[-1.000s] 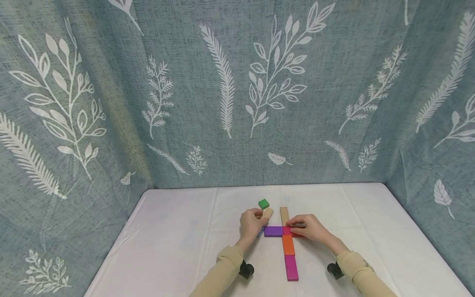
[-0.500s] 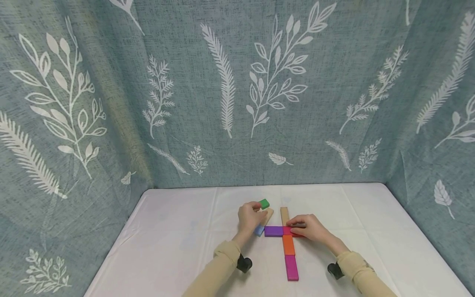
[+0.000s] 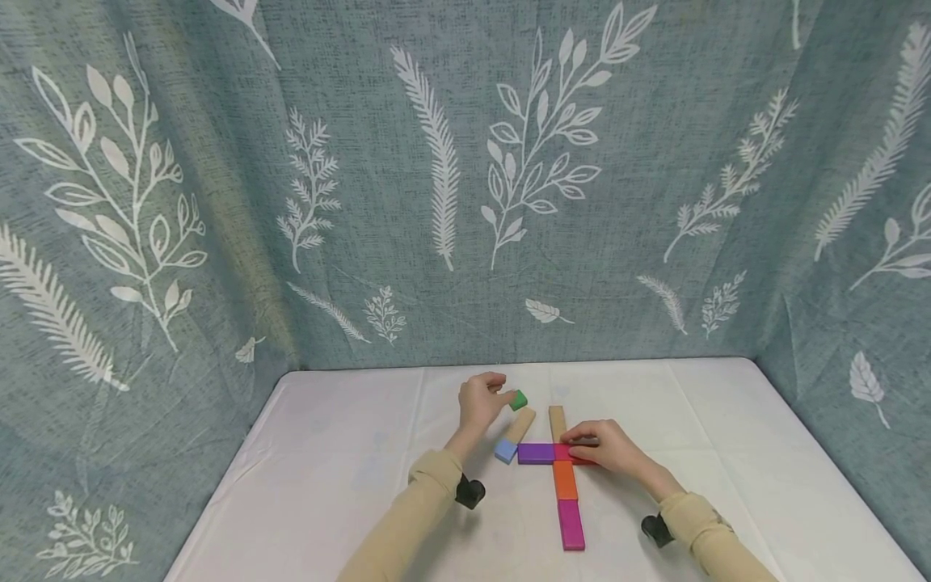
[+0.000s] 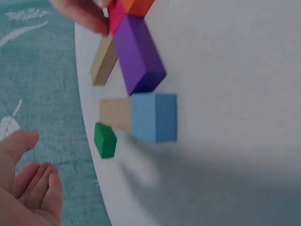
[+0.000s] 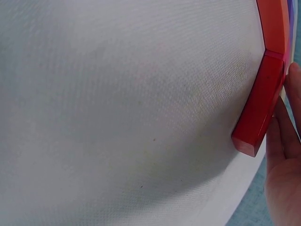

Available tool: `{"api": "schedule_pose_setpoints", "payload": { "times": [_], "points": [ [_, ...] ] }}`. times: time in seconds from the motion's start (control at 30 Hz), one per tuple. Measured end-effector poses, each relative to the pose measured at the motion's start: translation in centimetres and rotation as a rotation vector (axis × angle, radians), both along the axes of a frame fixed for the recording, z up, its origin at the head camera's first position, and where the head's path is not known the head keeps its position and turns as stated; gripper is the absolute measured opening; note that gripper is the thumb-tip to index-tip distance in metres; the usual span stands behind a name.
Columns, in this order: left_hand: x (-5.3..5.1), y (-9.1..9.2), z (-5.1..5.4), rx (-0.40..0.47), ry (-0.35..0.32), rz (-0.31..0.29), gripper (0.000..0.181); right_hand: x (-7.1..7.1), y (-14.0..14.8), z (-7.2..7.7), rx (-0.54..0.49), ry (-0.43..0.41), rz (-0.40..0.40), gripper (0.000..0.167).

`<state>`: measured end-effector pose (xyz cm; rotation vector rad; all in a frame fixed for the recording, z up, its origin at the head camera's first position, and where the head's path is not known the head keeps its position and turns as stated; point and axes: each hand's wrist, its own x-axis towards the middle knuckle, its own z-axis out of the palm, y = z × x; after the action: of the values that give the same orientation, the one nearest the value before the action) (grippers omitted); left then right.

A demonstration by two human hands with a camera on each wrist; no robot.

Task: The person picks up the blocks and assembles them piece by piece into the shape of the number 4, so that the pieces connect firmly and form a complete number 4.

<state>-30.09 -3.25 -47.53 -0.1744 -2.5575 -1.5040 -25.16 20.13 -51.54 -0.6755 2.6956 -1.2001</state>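
Note:
My left hand (image 3: 482, 402) is at the small green block (image 3: 519, 400), its thumb near the block; in the left wrist view a gap separates the loosely bent fingers (image 4: 40, 188) from the green block (image 4: 105, 140). A light blue block (image 3: 506, 451) touches a natural wood block (image 3: 520, 424), together forming a slanted strip. My right hand (image 3: 614, 447) rests at the cross of blocks, fingertips touching the crimson middle block (image 3: 561, 451). In the right wrist view its fairly straight fingers lie along the far side of the red block (image 5: 259, 101), which they partly hide in the head view.
The cross also has a purple block (image 3: 536, 453) on the left, a wood block (image 3: 557, 423) behind, and an orange block (image 3: 565, 480) and a magenta block (image 3: 571, 525) in front. A white cloth (image 3: 327, 485) covers the table; a patterned curtain (image 3: 349, 202) hangs behind.
My left hand has let go of the wood block and moved back and left to the green block, uncovering the wood and light blue blocks. My right hand has stayed put.

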Motion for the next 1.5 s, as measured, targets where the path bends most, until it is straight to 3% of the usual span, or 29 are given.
{"api": "schedule_pose_setpoints", "payload": {
  "times": [0.23, 0.57, 1.0, 1.5],
  "points": [
    [-1.0, -0.8, 0.8, -0.076, -0.029, -0.048, 0.035, 0.0, 0.0, -0.1, 0.010, 0.000, -0.003, 0.021],
    [-2.1, -1.2, 0.9, -0.102, -0.063, -0.097, 0.034, 0.0, 0.1, -0.1, 0.002, 0.010, 0.001, 0.022],
    [-2.5, -1.4, -0.4, -0.280, -0.102, -0.177, 0.034, 0.0, 0.0, -0.4, -0.002, 0.007, -0.003, 0.021],
    [-2.4, -0.5, -2.4, -0.283, -0.062, -0.144, 0.030, -0.1, 0.0, -0.4, -0.009, 0.011, -0.008, 0.020]
  ]
}}
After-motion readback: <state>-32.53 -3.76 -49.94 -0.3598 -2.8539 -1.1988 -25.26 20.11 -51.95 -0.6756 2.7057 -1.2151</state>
